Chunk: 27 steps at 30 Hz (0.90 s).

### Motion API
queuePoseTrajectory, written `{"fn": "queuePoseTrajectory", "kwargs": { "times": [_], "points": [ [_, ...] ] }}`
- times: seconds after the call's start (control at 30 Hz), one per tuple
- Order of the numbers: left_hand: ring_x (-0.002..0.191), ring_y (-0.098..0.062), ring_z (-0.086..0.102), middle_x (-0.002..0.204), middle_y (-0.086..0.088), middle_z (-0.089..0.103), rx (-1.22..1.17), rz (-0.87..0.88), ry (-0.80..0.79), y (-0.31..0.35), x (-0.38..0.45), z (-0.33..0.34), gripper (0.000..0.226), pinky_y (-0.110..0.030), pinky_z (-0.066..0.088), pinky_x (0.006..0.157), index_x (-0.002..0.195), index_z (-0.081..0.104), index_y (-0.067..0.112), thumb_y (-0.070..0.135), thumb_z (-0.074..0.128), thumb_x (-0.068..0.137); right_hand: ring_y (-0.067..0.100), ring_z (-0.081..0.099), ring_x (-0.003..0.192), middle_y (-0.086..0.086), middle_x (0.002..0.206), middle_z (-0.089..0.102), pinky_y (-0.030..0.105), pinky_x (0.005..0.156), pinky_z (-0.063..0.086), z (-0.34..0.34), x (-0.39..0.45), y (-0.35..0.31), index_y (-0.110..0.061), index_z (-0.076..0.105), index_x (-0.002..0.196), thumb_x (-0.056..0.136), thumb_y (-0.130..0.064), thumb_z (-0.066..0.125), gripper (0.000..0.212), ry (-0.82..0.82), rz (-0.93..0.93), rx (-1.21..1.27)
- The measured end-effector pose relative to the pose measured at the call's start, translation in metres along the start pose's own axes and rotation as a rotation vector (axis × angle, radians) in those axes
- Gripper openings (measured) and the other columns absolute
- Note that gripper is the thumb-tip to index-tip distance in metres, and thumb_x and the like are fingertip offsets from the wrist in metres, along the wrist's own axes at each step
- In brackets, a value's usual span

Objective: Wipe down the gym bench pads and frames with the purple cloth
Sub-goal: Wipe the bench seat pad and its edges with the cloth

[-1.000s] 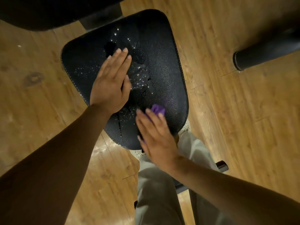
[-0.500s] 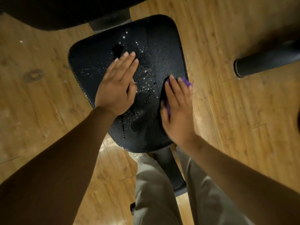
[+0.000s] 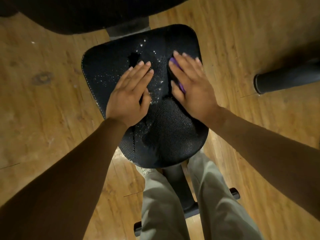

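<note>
The black textured seat pad (image 3: 166, 135) of the gym bench fills the middle of the view, speckled with wet drops around its centre. My left hand (image 3: 129, 94) lies flat on the pad's left half, fingers straight. My right hand (image 3: 190, 82) presses flat on the purple cloth (image 3: 181, 86) on the pad's right far part; only small purple bits show under the palm and by the fingertips. The wiped near right area of the pad looks free of drops.
A larger black back pad (image 3: 90, 13) sits beyond the seat, joined by a grey frame bar (image 3: 128, 30). A black roller pad (image 3: 284, 80) juts in at the right. My legs in grey trousers (image 3: 173, 205) straddle the frame (image 3: 187, 207) over wooden flooring (image 3: 43, 101).
My right hand slid the cloth from the pad's near edge up along the right side toward the far end. My left hand stayed flat on the pad.
</note>
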<state>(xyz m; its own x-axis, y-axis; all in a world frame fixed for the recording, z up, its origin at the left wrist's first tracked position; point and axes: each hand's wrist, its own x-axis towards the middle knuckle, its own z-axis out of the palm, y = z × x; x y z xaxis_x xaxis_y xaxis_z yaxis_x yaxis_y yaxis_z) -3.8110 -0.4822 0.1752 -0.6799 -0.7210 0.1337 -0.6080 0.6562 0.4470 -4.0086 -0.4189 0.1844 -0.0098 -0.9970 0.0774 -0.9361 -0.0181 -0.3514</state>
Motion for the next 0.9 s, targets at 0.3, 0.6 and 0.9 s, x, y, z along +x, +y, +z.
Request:
{"fn": "queuePoseTrajectory", "kwargs": {
  "times": [0.3,0.6,0.9],
  "points": [
    [0.142,-0.021,0.032,0.149,-0.01,0.041,-0.006,0.006,0.016,0.001,0.001,0.0,0.047,-0.041,0.023,0.118,0.14,0.046,0.004,0.013,0.042,0.094,0.03,0.02,0.144,0.012,0.154,0.027,0.048,0.118,0.018,-0.008,-0.074,-0.027,-0.004,0.036,0.144,0.095,-0.039,0.047,0.061,-0.251,-0.378,-0.001],
    [0.143,-0.022,0.031,0.151,-0.011,0.039,0.008,-0.012,0.0,0.002,0.0,0.0,0.048,-0.044,0.025,0.118,0.14,0.046,0.003,0.014,0.042,0.094,0.028,0.024,0.143,0.011,0.151,0.033,0.039,0.12,0.014,-0.01,0.048,0.034,-0.006,0.038,0.143,0.099,-0.04,0.039,0.056,-0.14,-0.343,-0.13],
    [0.143,-0.02,0.03,0.15,-0.01,0.039,0.037,-0.032,-0.033,0.006,0.002,-0.003,0.05,-0.041,0.024,0.118,0.139,0.047,0.004,0.014,0.042,0.091,0.026,0.021,0.144,0.009,0.152,0.032,0.045,0.119,0.017,-0.017,0.023,0.034,-0.005,0.038,0.143,0.099,-0.032,0.044,0.053,-0.211,-0.453,0.002]
  ]
}}
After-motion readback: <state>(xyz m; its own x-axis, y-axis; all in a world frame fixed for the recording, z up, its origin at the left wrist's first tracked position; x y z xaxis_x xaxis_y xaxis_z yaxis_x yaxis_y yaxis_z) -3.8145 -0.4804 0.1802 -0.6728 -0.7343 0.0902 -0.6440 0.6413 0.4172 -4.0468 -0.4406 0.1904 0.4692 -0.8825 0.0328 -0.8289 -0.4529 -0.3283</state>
